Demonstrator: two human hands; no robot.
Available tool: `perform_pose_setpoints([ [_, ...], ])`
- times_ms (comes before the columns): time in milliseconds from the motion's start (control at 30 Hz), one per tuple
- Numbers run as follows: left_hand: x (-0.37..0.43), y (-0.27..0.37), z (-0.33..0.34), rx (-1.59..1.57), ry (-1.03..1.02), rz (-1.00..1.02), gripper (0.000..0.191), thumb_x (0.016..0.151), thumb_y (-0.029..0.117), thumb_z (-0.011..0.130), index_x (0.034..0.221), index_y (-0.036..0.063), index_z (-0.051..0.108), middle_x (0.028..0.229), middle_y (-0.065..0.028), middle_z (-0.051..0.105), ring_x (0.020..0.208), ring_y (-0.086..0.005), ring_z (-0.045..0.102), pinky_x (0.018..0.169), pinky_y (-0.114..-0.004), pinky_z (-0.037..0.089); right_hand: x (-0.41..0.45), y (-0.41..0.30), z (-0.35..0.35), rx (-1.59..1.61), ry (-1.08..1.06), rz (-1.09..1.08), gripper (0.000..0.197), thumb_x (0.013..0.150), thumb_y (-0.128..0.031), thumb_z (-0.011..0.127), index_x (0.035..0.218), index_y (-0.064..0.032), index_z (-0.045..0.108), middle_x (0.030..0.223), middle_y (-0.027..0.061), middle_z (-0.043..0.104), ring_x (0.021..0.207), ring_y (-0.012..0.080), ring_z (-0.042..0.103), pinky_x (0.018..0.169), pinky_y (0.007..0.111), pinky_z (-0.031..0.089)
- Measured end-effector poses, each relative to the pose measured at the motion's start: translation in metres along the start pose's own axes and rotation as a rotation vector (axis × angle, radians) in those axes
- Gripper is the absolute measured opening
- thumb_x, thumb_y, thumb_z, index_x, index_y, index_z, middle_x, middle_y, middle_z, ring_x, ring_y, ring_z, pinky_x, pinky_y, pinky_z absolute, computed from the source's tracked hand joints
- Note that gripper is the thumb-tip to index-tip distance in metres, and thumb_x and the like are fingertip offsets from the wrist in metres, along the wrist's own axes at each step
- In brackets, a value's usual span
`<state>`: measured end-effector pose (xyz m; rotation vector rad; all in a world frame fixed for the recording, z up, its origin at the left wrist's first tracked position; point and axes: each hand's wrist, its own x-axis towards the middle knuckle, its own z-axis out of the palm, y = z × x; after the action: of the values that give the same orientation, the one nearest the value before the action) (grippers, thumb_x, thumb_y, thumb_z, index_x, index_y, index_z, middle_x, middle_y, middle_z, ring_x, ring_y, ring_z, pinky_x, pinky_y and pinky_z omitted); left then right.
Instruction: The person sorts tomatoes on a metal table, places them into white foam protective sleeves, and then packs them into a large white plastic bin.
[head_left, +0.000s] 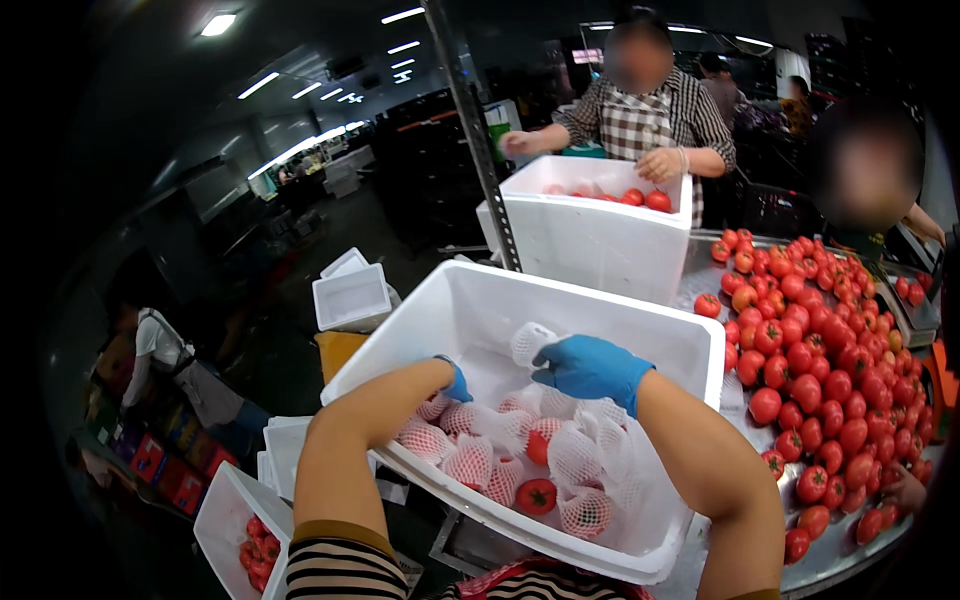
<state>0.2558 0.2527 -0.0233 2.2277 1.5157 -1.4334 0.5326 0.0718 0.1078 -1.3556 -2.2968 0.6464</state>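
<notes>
In front of me is a white foam box, with several tomatoes in white foam net sleeves lying in it. Among them a bare red tomato shows near the close wall. My right hand, in a blue glove, grips a white foam net sleeve above the box floor; whether anything is inside the sleeve, I cannot tell. My left hand, also gloved in blue, is low in the box beside the sleeved tomatoes. My forearm hides most of it, its fingers included.
At right, a metal table bears many loose tomatoes. A co-worker stands behind another foam box holding tomatoes. A perforated metal post rises beyond my box. A foam box with tomatoes stands lower left.
</notes>
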Motion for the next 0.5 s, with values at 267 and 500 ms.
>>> perform_pose_setpoints([
  [267, -0.072, -0.001, -0.027, -0.426, -0.069, -0.027, 0.078, 0.07, 0.064, 0.054, 0.119, 0.0031, 0.053, 0.123, -0.018, 0.05, 0.114, -0.0285, 0.046, 0.085, -0.039, 0.045, 0.007, 0.0, 0.006, -0.006, -0.014, 0.004, 0.033, 0.083, -0.03, 0.054, 0.103, -0.0047, 0.062, 0.095, 0.0204, 0.061, 0.087, 0.0347, 0.058, 0.08, 0.038, 0.045],
  [500, -0.13, 0.002, -0.017, -0.478, 0.062, 0.121, 0.081, 0.063, 0.055, 0.071, 0.116, -0.0031, 0.052, 0.112, -0.0161, 0.055, 0.094, -0.0245, 0.057, 0.075, -0.034, 0.05, 0.008, -0.001, 0.011, 0.03, 0.038, -0.067, 0.027, 0.079, -0.028, 0.055, 0.089, -0.0042, 0.064, 0.088, 0.021, 0.061, 0.082, 0.036, 0.058, 0.075, 0.042, 0.045],
])
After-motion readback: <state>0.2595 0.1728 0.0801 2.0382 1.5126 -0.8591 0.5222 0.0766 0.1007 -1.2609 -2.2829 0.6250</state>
